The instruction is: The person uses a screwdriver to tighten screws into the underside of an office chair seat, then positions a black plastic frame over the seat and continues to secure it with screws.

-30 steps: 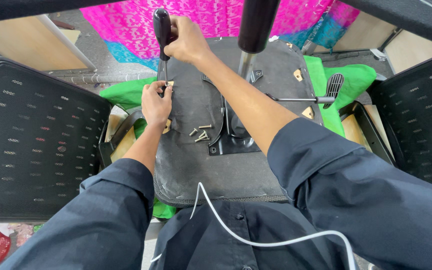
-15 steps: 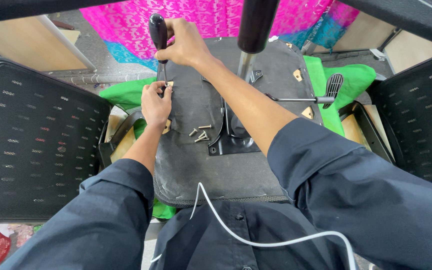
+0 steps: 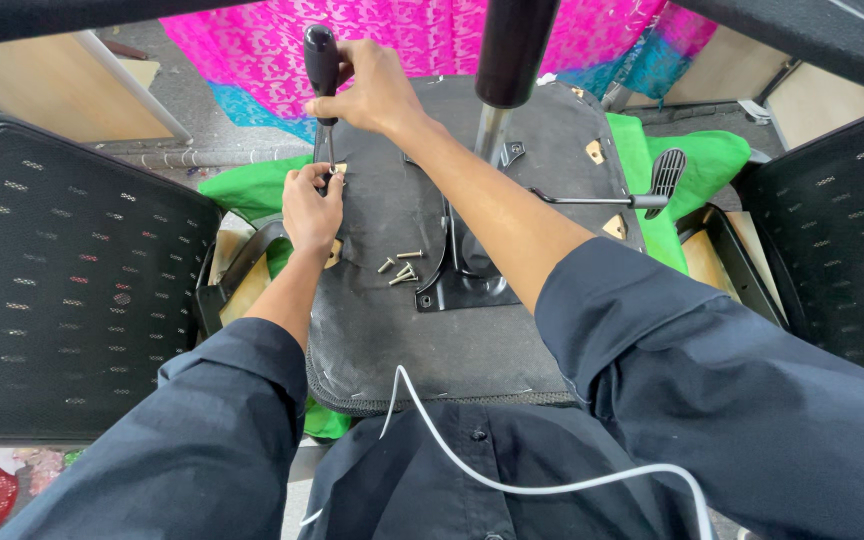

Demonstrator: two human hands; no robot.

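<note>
An upturned black chair seat lies in front of me, its underside up. My right hand grips the black handle of a screwdriver held upright over the seat's left edge. My left hand pinches the screwdriver's thin shaft at its tip, beside a tan bracket on that edge. Several loose screws lie on the seat just right of my left hand.
A black metal mechanism plate with a gas-lift column rises from the seat's middle; a lever with a black paddle sticks out right. Perforated black mesh panels flank both sides. Green cloth lies beneath, pink fabric beyond.
The screwdriver handle and my right hand have shifted slightly left; my left hand stays at the tip. Nothing else has moved.
</note>
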